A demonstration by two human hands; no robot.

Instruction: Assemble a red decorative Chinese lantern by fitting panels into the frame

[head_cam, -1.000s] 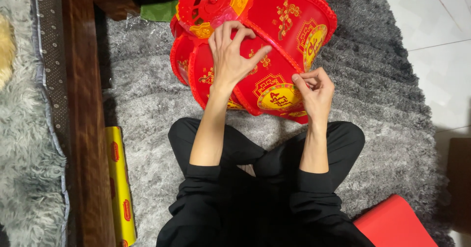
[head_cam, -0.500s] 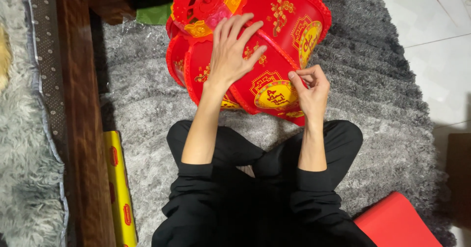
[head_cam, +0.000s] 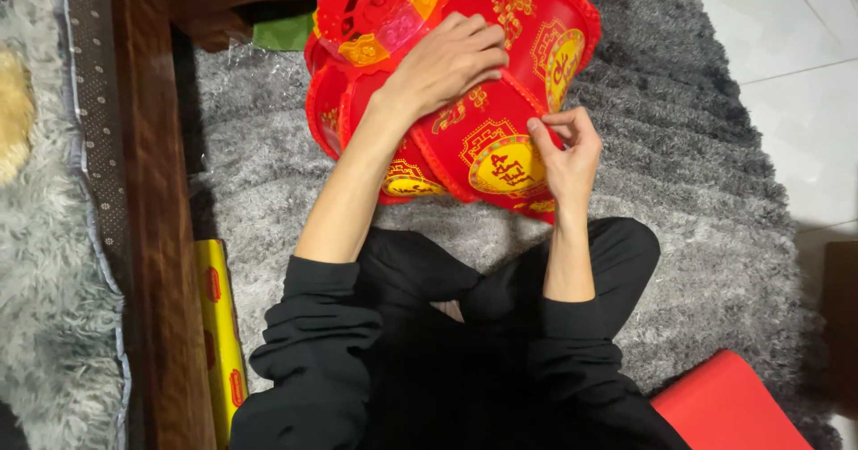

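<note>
Grey shag rug (head_cam: pixel 706 235) covers the floor where a person in black clothes sits cross-legged, and a big red lantern (head_cam: pixel 474 84) with gold emblems rests on it just past the knees, near the rug's far edge. Its panels bulge outward, joined along raised red ribs.

Spread flat, the left hand (head_cam: pixel 447 61) lies over the top of the lantern, its fingers (head_cam: pixel 483 43) stretched across a rib between two panels, pressing down rather than closing on anything. At the near right side of the lantern, the right hand (head_cam: pixel 563 151) pinches the edge of a panel between thumb and forefinger, just beside a round gold medallion (head_cam: pixel 508 166).

Along the rug's left edge runs a dark wooden frame (head_cam: pixel 156 235), and a yellow box (head_cam: pixel 222 343) with red marks lies against it near the rug's near left corner. A flat red piece (head_cam: pixel 728 410) sits at the near right corner. White floor tiles (head_cam: pixel 795 66) show beyond the rug's right edge.
</note>
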